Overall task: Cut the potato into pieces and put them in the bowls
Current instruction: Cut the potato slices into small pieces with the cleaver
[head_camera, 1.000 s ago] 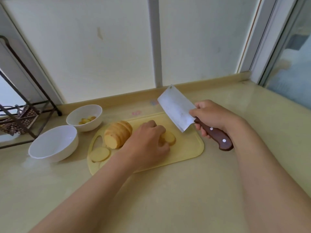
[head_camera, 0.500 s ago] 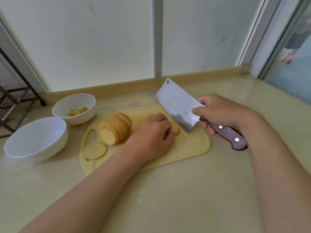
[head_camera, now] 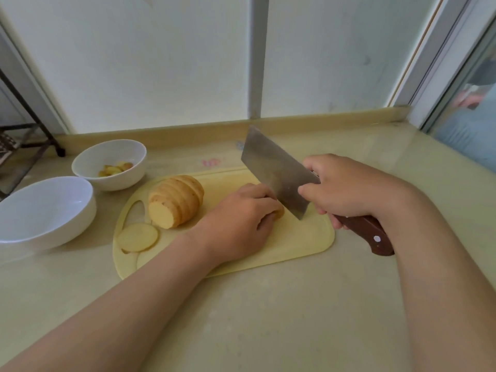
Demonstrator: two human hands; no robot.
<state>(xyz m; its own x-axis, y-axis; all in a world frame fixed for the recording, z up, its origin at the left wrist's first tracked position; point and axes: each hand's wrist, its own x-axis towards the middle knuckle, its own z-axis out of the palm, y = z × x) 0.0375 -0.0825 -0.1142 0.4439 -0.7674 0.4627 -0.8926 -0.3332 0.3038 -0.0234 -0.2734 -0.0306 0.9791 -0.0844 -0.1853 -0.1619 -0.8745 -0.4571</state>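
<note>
A pale yellow potato cut into leaning round slices (head_camera: 175, 201) lies on the yellow plastic cutting board (head_camera: 295, 245), with one loose slice (head_camera: 138, 237) beside it. The left hand (head_camera: 241, 221) curls over a small potato piece (head_camera: 280, 212), and the right hand (head_camera: 346, 189) grips a brown-handled steel cleaver (head_camera: 273, 167). A small white bowl (head_camera: 110, 181) and a larger white bowl (head_camera: 45, 208) stand at the left on the beige tabletop (head_camera: 268, 318), under frosted window panes (head_camera: 161, 63).

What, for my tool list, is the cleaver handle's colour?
Handle reddish-brown, pale rivets; head view.

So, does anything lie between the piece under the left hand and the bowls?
Yes: the sliced potato stack and a loose slice sit on the board between that piece and the empty bowl and the part-filled bowl.
</note>
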